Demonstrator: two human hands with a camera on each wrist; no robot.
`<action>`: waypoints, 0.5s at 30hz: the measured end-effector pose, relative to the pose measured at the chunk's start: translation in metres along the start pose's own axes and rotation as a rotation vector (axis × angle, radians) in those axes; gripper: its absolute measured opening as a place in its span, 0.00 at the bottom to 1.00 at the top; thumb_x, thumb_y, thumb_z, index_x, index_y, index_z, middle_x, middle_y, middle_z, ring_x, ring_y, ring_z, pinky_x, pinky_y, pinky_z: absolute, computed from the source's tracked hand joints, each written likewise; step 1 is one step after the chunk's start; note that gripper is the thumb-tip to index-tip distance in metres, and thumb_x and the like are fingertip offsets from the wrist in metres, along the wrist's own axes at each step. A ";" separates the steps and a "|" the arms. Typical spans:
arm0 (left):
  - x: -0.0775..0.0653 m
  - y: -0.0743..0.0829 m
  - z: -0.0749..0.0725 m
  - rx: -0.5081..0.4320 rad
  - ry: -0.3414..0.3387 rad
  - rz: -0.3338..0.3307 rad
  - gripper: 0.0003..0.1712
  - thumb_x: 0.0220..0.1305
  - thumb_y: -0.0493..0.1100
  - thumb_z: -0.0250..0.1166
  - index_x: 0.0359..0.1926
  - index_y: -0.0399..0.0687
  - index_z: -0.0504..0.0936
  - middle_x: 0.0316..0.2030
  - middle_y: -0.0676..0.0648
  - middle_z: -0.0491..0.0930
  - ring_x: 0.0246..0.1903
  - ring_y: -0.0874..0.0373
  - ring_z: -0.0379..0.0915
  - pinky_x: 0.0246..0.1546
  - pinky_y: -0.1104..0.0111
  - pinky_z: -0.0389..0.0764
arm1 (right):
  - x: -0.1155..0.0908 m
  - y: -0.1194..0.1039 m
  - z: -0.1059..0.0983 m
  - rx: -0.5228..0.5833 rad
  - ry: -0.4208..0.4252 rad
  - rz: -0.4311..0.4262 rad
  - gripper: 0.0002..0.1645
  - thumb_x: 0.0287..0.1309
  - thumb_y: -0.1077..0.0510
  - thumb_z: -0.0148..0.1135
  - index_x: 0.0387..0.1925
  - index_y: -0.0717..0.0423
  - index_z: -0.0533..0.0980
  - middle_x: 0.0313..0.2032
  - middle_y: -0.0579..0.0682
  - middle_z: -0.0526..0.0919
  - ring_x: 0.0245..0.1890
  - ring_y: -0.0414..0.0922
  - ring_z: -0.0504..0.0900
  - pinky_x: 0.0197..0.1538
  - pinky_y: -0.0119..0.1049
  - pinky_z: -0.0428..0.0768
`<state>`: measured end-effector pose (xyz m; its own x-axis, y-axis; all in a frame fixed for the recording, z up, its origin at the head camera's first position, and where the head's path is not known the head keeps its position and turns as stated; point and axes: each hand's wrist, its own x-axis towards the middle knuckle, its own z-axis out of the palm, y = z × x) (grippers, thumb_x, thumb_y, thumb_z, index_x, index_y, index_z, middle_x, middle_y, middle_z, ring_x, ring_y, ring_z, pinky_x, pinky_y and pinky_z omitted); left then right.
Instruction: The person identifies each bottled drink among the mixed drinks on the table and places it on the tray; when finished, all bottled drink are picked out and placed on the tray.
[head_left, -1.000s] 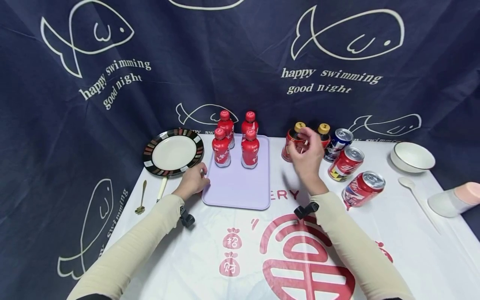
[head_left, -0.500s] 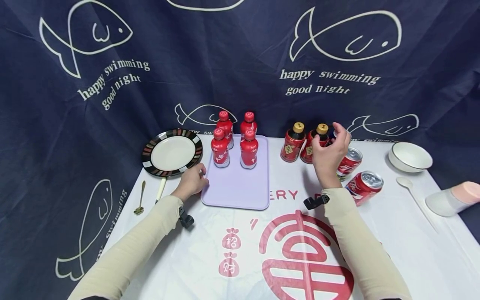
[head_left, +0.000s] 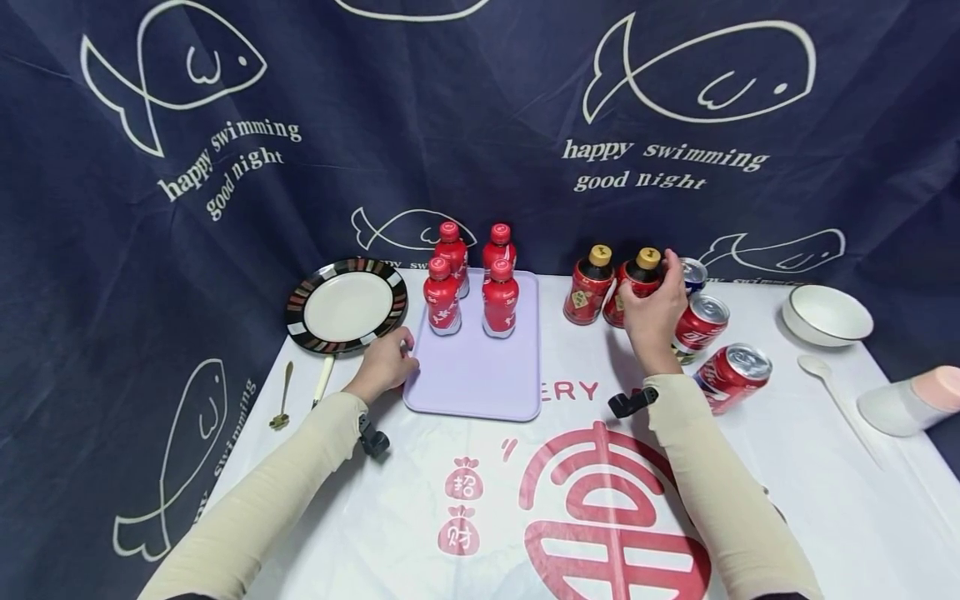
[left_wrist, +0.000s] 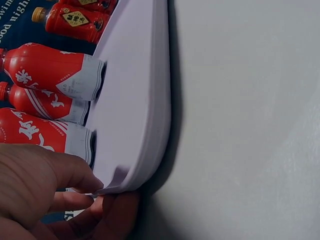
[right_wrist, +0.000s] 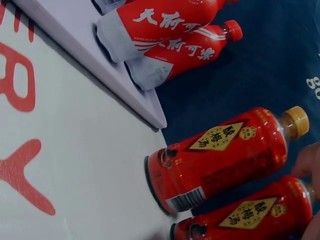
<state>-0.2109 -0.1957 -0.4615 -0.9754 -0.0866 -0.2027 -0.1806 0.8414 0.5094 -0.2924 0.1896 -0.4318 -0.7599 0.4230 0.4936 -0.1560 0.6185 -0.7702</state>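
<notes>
My left hand [head_left: 384,364] pinches the left rim of a lilac tray [head_left: 472,383], thumb above and fingers below, as the left wrist view shows. Several red cola bottles [head_left: 500,302] with red caps stand upright at the tray's far end. My right hand [head_left: 654,321] holds the upper part of the right-hand sour plum drink bottle [right_wrist: 250,215], thumb and fingers curved round its neck. That bottle is red with a yellow cap and stands upright. Close on its left stands a matching plum drink bottle [head_left: 588,287]. Part of the held bottle is hidden by my hand.
Right of my right hand stand a blue can [head_left: 693,273] and two red cans [head_left: 702,323], [head_left: 735,375]. Farther right are a white bowl [head_left: 825,317], a pale spoon [head_left: 836,400] and a pink-topped container [head_left: 900,404]. A dark-rimmed plate [head_left: 347,306] and small gold spoon [head_left: 285,392] lie left.
My right hand has gone from the left plum drink bottle rightward past the second one, then slightly back left onto that second bottle. The left hand and tray have stayed put.
</notes>
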 end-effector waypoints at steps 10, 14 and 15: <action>0.000 0.000 0.000 0.006 0.006 0.016 0.13 0.50 0.37 0.63 0.38 0.47 0.70 0.22 0.47 0.74 0.19 0.55 0.71 0.18 0.69 0.71 | 0.002 0.009 0.006 -0.019 -0.031 -0.015 0.44 0.42 0.55 0.69 0.63 0.48 0.61 0.58 0.51 0.70 0.58 0.46 0.67 0.62 0.37 0.61; 0.000 0.000 0.000 0.011 0.005 0.013 0.13 0.50 0.37 0.63 0.38 0.47 0.70 0.22 0.47 0.74 0.20 0.55 0.71 0.18 0.69 0.71 | 0.004 0.012 0.008 -0.020 -0.045 -0.023 0.44 0.42 0.55 0.69 0.63 0.46 0.61 0.60 0.49 0.69 0.59 0.44 0.66 0.63 0.37 0.60; 0.000 0.000 0.000 0.013 0.004 0.012 0.13 0.50 0.37 0.63 0.37 0.47 0.71 0.22 0.47 0.74 0.20 0.55 0.71 0.18 0.69 0.71 | 0.004 0.013 0.008 -0.019 -0.047 -0.024 0.44 0.43 0.55 0.69 0.63 0.46 0.61 0.60 0.49 0.69 0.59 0.44 0.66 0.63 0.37 0.60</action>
<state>-0.2109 -0.1957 -0.4617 -0.9781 -0.0783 -0.1928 -0.1667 0.8494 0.5008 -0.3028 0.1939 -0.4426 -0.7848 0.3766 0.4923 -0.1628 0.6411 -0.7500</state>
